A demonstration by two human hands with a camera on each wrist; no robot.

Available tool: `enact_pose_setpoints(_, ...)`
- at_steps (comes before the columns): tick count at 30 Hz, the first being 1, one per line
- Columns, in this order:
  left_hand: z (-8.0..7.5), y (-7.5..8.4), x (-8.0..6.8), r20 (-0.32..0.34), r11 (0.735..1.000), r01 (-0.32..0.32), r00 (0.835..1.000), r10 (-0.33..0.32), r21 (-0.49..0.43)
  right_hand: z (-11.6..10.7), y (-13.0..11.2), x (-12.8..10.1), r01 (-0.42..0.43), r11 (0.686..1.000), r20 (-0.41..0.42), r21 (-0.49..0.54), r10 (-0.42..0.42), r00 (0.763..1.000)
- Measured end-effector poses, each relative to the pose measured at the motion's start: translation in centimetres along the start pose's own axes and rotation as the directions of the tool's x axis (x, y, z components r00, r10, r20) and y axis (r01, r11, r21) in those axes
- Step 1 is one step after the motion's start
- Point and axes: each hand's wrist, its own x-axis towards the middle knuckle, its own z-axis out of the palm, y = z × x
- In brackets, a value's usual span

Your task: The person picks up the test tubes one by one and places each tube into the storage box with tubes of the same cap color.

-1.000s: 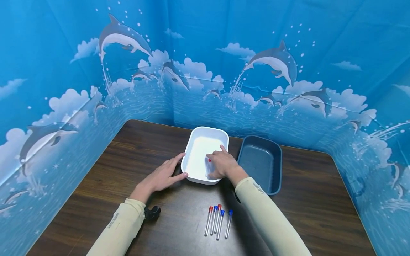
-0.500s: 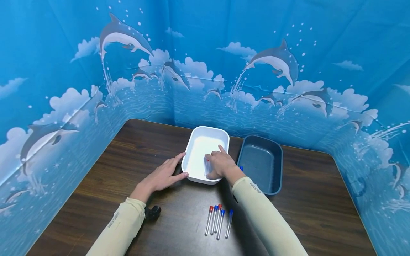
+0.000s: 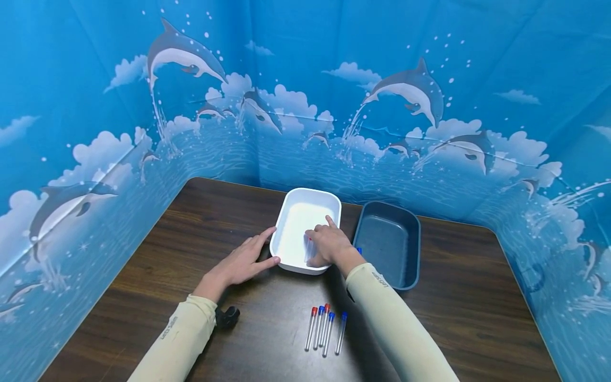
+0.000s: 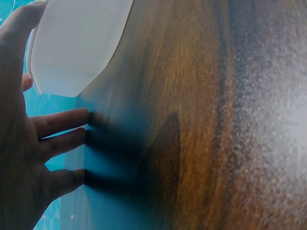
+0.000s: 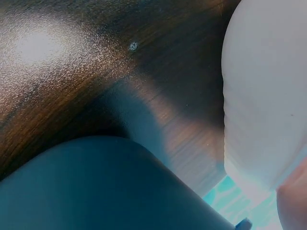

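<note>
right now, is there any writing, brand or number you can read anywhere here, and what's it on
Left sleeve: small dark print, too blurred to read.
Right sleeve: small dark print, too blurred to read.
White tray, blue tray, capped tubes, table, dolphin backdrop: no text visible.

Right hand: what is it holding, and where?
The right hand holds a red-capped tube inside the white tray, fingers near its capped end.

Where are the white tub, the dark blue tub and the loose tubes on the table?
white tub point(image 3: 305, 204): head view, far inner floor.
dark blue tub point(image 3: 387, 241): head view, inner floor.
loose tubes point(image 3: 325, 329): head view, middle of the row.
</note>
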Motion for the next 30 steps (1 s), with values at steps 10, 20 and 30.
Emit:
enact_pose_setpoints(10,0.0,0.0,0.0,0.003,1.000,-0.007,1.000,0.007,-0.003,-0.4,0.1,-0.1,-0.014,1.000,0.007,0.026,0.013,1.000)
enact_pose_setpoints(20,0.1,-0.2,-0.1,-0.002,1.000,-0.008,1.000,0.008,-0.016,-0.8,0.4,-0.8,0.009,0.999,-0.065,0.050,-0.006,0.998)
enact_pose_setpoints(30,0.1,-0.1,-0.1,-0.004,1.000,-0.017,1.000,0.017,-0.003,-1.4,0.2,-2.9,0.031,0.993,-0.190,0.113,-0.009,0.982)
